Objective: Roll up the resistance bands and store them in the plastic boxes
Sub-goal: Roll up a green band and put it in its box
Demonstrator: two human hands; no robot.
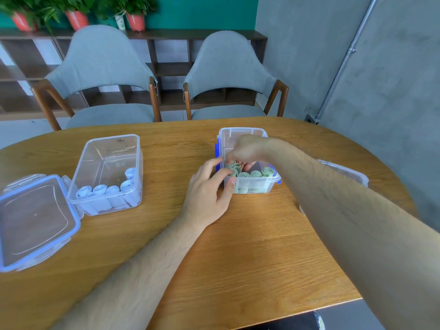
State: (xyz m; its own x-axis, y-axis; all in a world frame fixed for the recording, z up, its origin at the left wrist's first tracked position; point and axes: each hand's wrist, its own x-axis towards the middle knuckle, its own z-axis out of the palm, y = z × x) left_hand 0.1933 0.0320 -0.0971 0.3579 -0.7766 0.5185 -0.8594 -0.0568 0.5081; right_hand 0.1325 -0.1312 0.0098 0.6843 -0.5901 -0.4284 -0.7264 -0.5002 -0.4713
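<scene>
The green roll (234, 171) stands on end in the near-left corner of the green-band box (242, 132), not quite settled among its neighbours. The right hand (247, 148) comes down into the box from above, its fingers (229, 158) curled onto the top of the roll and holding it (the tips are partly hidden, so I cannot tell how firm the hold is). The left hand (207, 194) grips that same corner of the box, thumb on the outside wall and forefinger hooked over the rim, touching the roll. More green rolls (256, 173) line the box's near wall, packed side by side.

The chief risk, as I judge it, is the roll springing loose. Elastic band wants to unwind, and if the fingers let go before the coil is wedged against wall and neighbour, its tail may pop up over the rim. Pushing too hard could tip the neighbouring rolls or skid the light box across the desk (238, 246), which the left hand's hold guards against.

Well to the left of the green-band box stands a second clear box (112, 148) with pale blue rolls (100, 189), and farther left again a blue-rimmed lid (35, 220). Near the green-band box on its right, another lid (345, 172) peeks out behind the right forearm, where a careless elbow could knock it.
</scene>
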